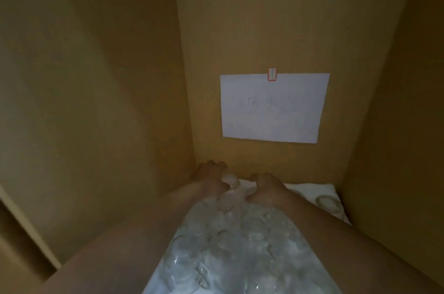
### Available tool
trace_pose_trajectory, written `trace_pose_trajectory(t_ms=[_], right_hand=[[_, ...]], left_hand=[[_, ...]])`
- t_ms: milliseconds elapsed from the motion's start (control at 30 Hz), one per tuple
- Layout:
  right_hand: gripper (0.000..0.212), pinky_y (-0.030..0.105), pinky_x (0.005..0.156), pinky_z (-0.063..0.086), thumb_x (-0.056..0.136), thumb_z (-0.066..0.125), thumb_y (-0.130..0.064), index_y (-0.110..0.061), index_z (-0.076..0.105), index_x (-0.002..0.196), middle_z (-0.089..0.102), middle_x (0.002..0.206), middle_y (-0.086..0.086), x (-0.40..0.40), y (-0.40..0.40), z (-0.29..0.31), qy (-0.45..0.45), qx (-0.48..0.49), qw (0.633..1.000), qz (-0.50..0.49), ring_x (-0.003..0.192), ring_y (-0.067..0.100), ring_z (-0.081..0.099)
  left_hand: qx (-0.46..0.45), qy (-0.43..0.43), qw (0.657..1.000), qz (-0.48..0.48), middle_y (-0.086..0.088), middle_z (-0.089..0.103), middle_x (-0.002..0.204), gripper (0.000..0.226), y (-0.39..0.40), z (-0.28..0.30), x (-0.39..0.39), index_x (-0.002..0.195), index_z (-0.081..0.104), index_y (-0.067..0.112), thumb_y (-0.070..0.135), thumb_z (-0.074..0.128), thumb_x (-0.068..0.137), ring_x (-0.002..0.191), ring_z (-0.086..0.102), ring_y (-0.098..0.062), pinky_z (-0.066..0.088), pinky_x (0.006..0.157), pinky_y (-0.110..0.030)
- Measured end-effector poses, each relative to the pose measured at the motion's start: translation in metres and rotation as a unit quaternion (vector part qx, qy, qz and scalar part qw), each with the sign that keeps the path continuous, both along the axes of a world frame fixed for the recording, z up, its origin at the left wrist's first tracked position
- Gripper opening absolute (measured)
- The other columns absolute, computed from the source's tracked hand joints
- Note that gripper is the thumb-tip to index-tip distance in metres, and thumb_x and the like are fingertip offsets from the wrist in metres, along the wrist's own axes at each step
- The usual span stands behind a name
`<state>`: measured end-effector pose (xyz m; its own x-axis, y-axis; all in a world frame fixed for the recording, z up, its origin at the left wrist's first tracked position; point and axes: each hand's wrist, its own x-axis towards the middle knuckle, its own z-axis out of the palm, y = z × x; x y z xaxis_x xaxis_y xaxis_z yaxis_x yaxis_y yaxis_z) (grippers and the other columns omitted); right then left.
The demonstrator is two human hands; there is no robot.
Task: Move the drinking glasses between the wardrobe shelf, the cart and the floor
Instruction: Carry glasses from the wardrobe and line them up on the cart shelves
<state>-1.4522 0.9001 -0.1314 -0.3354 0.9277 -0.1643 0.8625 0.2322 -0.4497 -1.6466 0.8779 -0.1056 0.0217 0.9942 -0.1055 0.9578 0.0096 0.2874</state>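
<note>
Many drinking glasses [230, 241] crowd the wardrobe shelf [322, 189] between both forearms. Left hand [213, 179] curls around one far glass [231, 180]; right hand [265, 188] curls over another. Judged rigid, slick, breakable: grip the walls.

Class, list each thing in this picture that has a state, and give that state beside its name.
left hand: fingers curled round a glass at the back
right hand: fingers curled over a glass
drinking glasses: packed together on the white-lined shelf
lone glass: apart, at right
paper sheet: taped to back panel
</note>
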Motion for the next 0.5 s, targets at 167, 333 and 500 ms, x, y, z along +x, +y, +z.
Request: trace_pose_trajectory(t_ms=[167, 333, 500], right_hand=[[0.068, 0.032, 0.093, 0.053, 0.078, 0.084, -0.036, -0.014, 0.052, 0.134, 0.058, 0.128, 0.010, -0.015, 0.009, -0.019, -0.101, -0.060, 0.993, 0.025, 0.121, 0.027, 0.058], [0.078, 0.040, 0.099, 0.053, 0.079, 0.083, -0.037, -0.016, 0.042, 0.141, 0.050, 0.131, 0.017, -0.027, 0.020, -0.036, -0.172, -0.059, 0.983, 0.028, 0.120, 0.031, 0.056], [0.076, 0.023, 0.066, 0.056, 0.066, 0.090, -0.031, -0.019, 0.052, 0.130, 0.063, 0.107, 0.000, -0.025, 0.029, -0.037, -0.163, -0.086, 0.982, 0.042, 0.094, 0.016, 0.066]], left_hand=[[-0.080, -0.040, 0.994, -0.060, -0.009, 0.044, 0.148, 0.075, 0.030, -0.020, -0.003, 0.151, 0.040, 0.033, 0.039, 0.071, 0.083, 0.129, 0.050, -0.029, 0.045, 0.103, -0.036], [-0.153, -0.095, 0.982, -0.065, 0.003, 0.053, 0.112, 0.062, 0.053, -0.036, 0.007, 0.140, 0.044, 0.022, 0.030, 0.072, 0.086, 0.082, 0.054, -0.008, 0.040, 0.040, -0.012], [-0.152, -0.064, 0.984, -0.065, -0.003, 0.056, 0.102, 0.060, 0.062, -0.042, 0.020, 0.122, 0.050, 0.015, 0.027, 0.082, 0.072, 0.087, 0.060, -0.017, 0.049, 0.053, -0.025]])
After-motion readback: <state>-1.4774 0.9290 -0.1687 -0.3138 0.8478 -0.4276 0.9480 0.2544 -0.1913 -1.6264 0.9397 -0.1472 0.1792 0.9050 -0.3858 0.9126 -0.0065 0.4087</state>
